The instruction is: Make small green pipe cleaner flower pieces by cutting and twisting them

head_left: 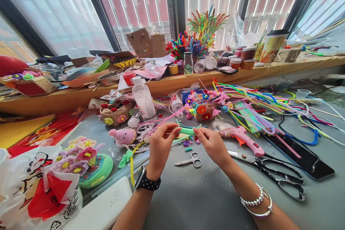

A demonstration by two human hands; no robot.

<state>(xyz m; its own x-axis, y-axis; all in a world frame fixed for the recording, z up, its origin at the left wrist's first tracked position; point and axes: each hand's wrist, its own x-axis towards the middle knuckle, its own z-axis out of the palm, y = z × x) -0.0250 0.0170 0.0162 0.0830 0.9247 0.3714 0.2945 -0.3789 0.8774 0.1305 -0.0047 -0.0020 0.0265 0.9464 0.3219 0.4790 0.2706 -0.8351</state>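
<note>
Pinched between my two hands, above the table's middle, is a short bundle of green pipe cleaners (187, 131). My left hand (161, 143) has thumb and fingertips closed on its left end. The right end is gripped the same way by my right hand (212, 144). Small silver scissors (191, 161) lie on the table just below the hands. A pink glue gun (247, 140) and large black-handled scissors (272, 176) are to the right. Little purple and teal offcuts (188, 144) are scattered beneath the bundle.
Loose colored pipe cleaners (258, 104) spread over the right, near a black phone-like slab (299, 154). A clear bottle (143, 99) stands behind my left hand. Flowered baskets (115, 113) and a green flower piece (97, 170) sit left. A crowded sill (161, 88) runs behind.
</note>
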